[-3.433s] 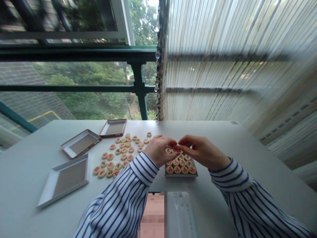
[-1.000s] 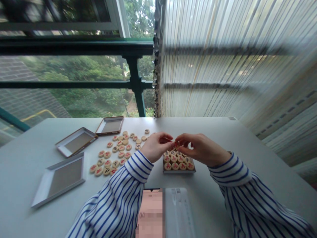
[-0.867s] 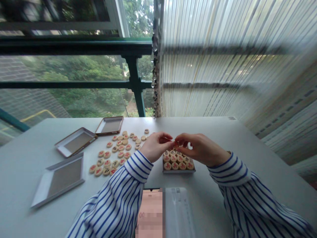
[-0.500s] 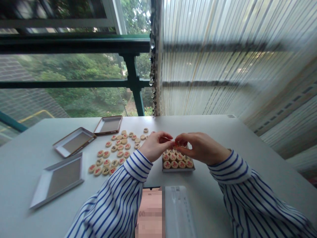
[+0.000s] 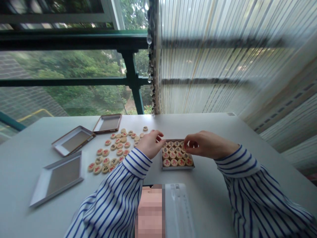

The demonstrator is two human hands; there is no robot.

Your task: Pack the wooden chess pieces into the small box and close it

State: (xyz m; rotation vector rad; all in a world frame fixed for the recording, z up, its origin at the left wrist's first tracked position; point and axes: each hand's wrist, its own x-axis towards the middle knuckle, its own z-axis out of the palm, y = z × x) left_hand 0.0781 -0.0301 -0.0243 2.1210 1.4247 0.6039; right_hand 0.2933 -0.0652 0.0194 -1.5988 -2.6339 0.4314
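Observation:
An open box (image 5: 178,168) holds rows of round wooden xiangqi pieces (image 5: 174,162) with red and black characters. My right hand (image 5: 204,144) is over the box's right side, thumb and forefinger closed around a xiangqi piece (image 5: 184,148) with a red mark; the fingers partly cover it. At the box's left edge is my left hand (image 5: 150,144), thumb and fingers apart with nothing between them. Loose xiangqi pieces (image 5: 119,145) lie left of that hand, some face up and some showing a blank side. My left hand and sleeve hide part of them.
Three shallow open trays or lids stand at the left: a pale one (image 5: 60,177), a brown-edged one (image 5: 73,140) and another (image 5: 107,123) farther back. A clear plastic case (image 5: 178,208) lies at the white table's (image 5: 223,198) near side. String curtain (image 5: 210,66) hangs beyond.
My hands, which met above the box, have parted. The right one moved right and down to the box's right side with the piece; the left one drew slightly left. More pieces in the box show.

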